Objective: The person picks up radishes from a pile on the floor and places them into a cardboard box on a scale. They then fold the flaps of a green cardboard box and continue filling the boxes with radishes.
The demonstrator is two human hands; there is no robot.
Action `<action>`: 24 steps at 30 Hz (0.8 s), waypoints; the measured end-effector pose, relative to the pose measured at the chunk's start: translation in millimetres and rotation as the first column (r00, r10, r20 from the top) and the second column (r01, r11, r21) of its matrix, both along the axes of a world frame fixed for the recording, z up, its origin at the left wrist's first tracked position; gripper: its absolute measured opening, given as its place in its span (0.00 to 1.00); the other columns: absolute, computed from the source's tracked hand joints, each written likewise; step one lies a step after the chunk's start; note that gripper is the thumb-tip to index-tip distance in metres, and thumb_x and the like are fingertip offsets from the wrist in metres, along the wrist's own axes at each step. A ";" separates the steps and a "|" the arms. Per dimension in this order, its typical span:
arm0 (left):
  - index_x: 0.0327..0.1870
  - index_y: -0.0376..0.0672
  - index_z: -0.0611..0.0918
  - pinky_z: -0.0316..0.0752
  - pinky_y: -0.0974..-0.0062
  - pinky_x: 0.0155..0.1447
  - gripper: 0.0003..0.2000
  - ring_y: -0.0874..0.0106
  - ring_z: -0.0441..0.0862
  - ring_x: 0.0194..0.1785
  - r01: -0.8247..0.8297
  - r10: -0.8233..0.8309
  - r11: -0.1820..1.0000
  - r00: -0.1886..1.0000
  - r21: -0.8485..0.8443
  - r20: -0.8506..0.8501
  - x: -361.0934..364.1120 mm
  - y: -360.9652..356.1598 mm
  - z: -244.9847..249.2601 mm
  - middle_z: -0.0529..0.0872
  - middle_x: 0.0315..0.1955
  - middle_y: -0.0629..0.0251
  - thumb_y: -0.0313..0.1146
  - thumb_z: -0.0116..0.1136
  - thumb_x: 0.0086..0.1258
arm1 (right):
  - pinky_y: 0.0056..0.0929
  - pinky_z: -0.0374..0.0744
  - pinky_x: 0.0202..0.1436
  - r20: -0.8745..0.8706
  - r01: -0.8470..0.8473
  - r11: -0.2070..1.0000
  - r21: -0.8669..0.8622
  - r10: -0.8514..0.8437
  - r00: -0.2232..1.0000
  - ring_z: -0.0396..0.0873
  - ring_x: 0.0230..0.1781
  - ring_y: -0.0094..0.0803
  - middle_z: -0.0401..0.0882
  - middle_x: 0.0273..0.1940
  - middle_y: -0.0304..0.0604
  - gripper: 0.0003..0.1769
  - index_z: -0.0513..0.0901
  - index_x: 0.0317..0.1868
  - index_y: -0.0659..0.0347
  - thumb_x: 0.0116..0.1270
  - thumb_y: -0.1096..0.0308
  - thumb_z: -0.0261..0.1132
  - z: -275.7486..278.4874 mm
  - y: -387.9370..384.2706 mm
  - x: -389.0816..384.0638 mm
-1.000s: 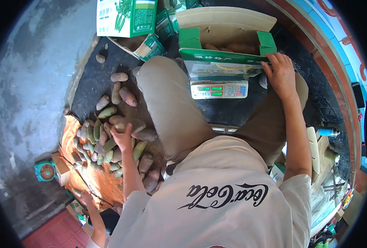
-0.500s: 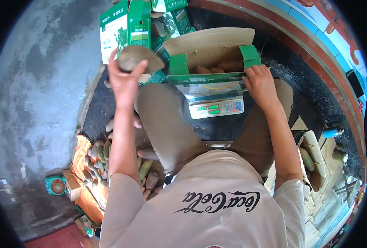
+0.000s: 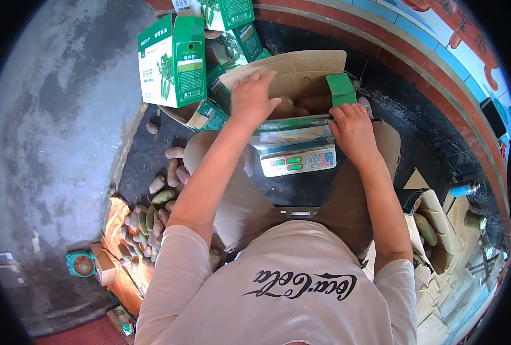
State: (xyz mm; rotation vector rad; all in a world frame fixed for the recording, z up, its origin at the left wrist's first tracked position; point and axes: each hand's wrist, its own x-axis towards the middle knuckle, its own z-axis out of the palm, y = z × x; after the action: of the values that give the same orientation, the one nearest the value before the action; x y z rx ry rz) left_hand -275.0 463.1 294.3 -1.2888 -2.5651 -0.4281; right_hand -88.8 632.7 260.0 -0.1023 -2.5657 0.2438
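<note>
An open green-and-white cardboard carton stands between my knees, with several brownish root vegetables inside. My left hand is over the carton's left side, close to the raised brown flap. Its fingers are stretched out and its thumb is apart; nothing shows in it. At the carton's near right corner, my right hand has its fingers hooked over the rim and its thumb on the outside. A white digital scale with lit green displays is just in front of the carton, partly beneath it.
More printed green cartons stand at the far left. Greenish and brownish roots lie heaped on the floor by my left leg. On the right are a cardboard box holding roots and a blue canister.
My left hand has moved right, from beside the carton to over it, and no longer holds the large brownish root. My right hand stays on the carton's rim.
</note>
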 end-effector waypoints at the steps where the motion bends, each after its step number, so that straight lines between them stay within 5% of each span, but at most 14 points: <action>1: 0.54 0.44 0.78 0.71 0.62 0.59 0.26 0.58 0.75 0.58 0.014 -0.012 0.999 0.999 0.048 -0.039 -0.6 -4.5 1.4 0.78 0.56 0.57 0.37 0.69 0.51 | 0.38 0.72 0.52 0.005 0.001 1.000 -0.007 -0.001 1.000 0.75 0.42 0.41 0.76 0.36 0.44 0.12 0.79 0.40 0.61 0.54 0.70 0.67 -0.7 -0.5 0.2; 7: 0.42 0.40 0.83 0.72 0.64 0.58 0.14 0.55 0.79 0.52 -0.050 0.062 0.913 0.998 0.404 -0.015 -13.5 -73.1 35.3 0.82 0.49 0.52 0.31 0.66 0.54 | 0.39 0.72 0.52 -0.021 -0.003 0.999 -0.048 0.002 1.000 0.75 0.43 0.42 0.77 0.37 0.45 0.13 0.79 0.41 0.61 0.55 0.70 0.67 -0.5 0.3 -2.7; 12: 0.40 0.37 0.83 0.72 0.66 0.57 0.10 0.57 0.80 0.51 -0.258 0.310 0.848 0.950 0.462 -0.039 -19.2 -154.5 31.9 0.84 0.45 0.53 0.29 0.63 0.59 | 0.39 0.71 0.53 -0.039 0.009 0.999 -0.040 -0.010 0.999 0.75 0.43 0.43 0.77 0.38 0.45 0.14 0.79 0.42 0.61 0.55 0.70 0.67 -1.9 -1.7 -3.6; 18: 0.43 0.34 0.82 0.73 0.71 0.54 0.11 0.63 0.82 0.48 -0.506 0.463 0.725 0.860 0.468 0.215 2.1 -237.4 -20.9 0.84 0.43 0.54 0.31 0.59 0.65 | 0.40 0.73 0.51 -0.119 -0.018 0.999 -0.035 0.014 0.993 0.76 0.43 0.43 0.78 0.38 0.45 0.12 0.80 0.41 0.59 0.55 0.70 0.67 3.8 -5.3 -3.0; 21: 0.46 0.35 0.83 0.72 0.76 0.53 0.11 0.73 0.80 0.48 -0.620 0.500 0.654 0.785 0.433 0.366 19.1 -262.9 -43.7 0.85 0.44 0.60 0.32 0.56 0.69 | 0.38 0.75 0.48 -0.193 -0.062 0.942 -0.331 -0.004 0.981 0.76 0.42 0.45 0.79 0.38 0.45 0.10 0.81 0.40 0.58 0.56 0.72 0.66 6.0 -17.7 -0.6; 24: 0.46 0.34 0.82 0.73 0.79 0.50 0.11 0.75 0.79 0.44 -0.655 0.503 0.619 0.754 0.433 0.422 34.0 -280.3 -64.9 0.85 0.41 0.62 0.32 0.54 0.70 | 0.29 0.74 0.49 -0.273 -0.330 0.563 -0.758 0.185 0.944 0.76 0.43 0.32 0.79 0.40 0.43 0.06 0.82 0.39 0.63 0.65 0.71 0.62 31.6 -67.2 9.2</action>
State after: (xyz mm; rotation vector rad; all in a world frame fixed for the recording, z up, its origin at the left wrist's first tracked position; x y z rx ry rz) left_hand -240.9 182.8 229.4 -0.1510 -2.5539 -1.1514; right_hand -79.7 565.5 291.6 -0.0260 -2.0891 1.4607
